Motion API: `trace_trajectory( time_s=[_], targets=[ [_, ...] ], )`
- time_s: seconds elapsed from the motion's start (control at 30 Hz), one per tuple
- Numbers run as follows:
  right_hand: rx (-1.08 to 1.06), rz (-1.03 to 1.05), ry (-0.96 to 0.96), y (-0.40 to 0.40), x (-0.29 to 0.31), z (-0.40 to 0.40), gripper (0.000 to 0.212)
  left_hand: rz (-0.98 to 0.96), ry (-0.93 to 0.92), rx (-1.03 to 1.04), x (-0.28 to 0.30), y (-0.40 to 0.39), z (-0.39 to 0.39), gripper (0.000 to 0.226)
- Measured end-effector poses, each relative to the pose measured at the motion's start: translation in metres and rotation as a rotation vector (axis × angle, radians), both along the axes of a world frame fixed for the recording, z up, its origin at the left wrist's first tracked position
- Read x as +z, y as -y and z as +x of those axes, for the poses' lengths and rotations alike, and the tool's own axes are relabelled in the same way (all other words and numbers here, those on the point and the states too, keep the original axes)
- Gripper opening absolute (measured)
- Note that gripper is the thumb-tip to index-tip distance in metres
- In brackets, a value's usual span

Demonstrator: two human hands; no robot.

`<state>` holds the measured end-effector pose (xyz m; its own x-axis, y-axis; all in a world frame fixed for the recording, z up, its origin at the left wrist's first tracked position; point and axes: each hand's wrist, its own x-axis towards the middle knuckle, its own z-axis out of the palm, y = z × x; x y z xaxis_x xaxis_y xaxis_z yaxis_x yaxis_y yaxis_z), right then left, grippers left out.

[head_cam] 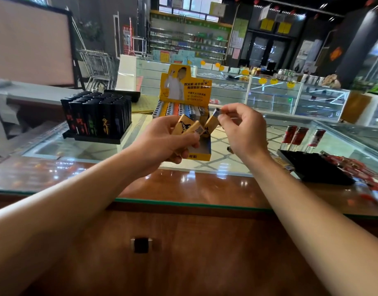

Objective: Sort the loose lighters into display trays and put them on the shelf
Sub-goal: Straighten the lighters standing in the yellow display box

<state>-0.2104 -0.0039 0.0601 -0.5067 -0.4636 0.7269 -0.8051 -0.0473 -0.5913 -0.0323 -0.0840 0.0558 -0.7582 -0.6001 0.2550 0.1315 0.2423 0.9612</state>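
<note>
- Yellow lighters (189,128): two held in the left hand (162,142), fingers curled round their lower ends, tops fanned up and to the right. Black bird-like print on one body, barcode label on the other.
- Third yellow lighter (211,122): pinched near its metal cap by thumb and forefinger of the right hand (243,129); remaining fingers loosely curled, nothing else in them. Lighter tilted, lower end close to the two in the left hand; contact betw. them cannot be told.
- All three were held in the air above the front of the yellow display box (200,155).
- Yellow display box: stood on the counter (183,184), upright header card w/ a printed figure at the rear. Back rows filled w/ lighters in mixed colours; front part showed bare white floor.
- Black tray of black lighters (96,116): left of the box, apparently full, lighters upright w/ coloured markings on the front row.
- Black tray at right (316,167): three red lighters (299,135) upright at its rear, rest of the tray unfilled.
- Loose red lighters (354,167): heap on the counter just right of that tray, blurred.
- Counter: glass top over wood front.
- Background: glass showcases (275,92) and a shopping trolley (98,65), well behind.
</note>
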Motion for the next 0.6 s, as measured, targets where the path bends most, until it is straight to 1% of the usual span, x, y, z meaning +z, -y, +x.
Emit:
trace_trajectory(
  time_s=[0.13, 0.23, 0.3, 0.43, 0.5, 0.6],
  targets=[
    [-0.011, 0.018, -0.093, 0.009, 0.002, -0.005, 0.015, -0.073, 0.028, -0.009, 0.004, 0.001, -0.004, 0.012],
    [-0.012, 0.047, -0.150, 0.015, 0.004, -0.008, 0.015, -0.098, 0.038, -0.024, 0.002, 0.004, -0.005, 0.007],
    [-0.008, 0.058, -0.170, 0.018, 0.005, -0.010, 0.014, -0.084, 0.034, -0.052, -0.002, 0.006, -0.005, 0.008],
    [-0.015, 0.074, -0.202, 0.026, 0.004, -0.016, 0.015, -0.045, 0.046, -0.098, -0.006, 0.010, -0.003, 0.025],
    [-0.013, 0.081, -0.213, 0.029, 0.004, -0.017, 0.016, -0.037, 0.045, -0.098, -0.006, 0.012, -0.003, 0.026],
    [-0.004, 0.089, -0.242, 0.032, 0.002, -0.018, 0.017, -0.064, 0.026, -0.069, -0.006, 0.013, -0.004, 0.020]
  ],
)
